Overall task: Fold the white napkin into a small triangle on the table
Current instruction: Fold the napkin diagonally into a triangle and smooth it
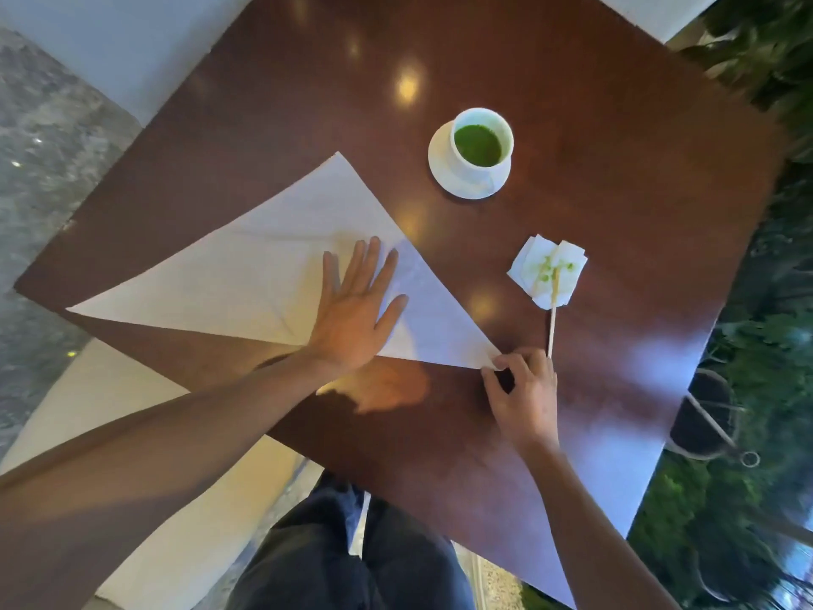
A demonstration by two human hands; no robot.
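The white napkin (pixel 246 266) lies flat on the dark wooden table (pixel 594 213) as one large triangle, its long edge facing me. My left hand (pixel 356 310) rests palm down on it near the middle of that long edge, fingers spread. My right hand (pixel 523 389) pinches the napkin's right corner between thumb and fingers at the table surface. The left corner of the napkin reaches close to the table's left edge.
A white cup of green drink on a saucer (pixel 473 151) stands beyond the napkin. To its right lies a small stained paper wad with a wooden stick (pixel 550 279), close to my right hand. Pale seats and my knees lie below the table edge.
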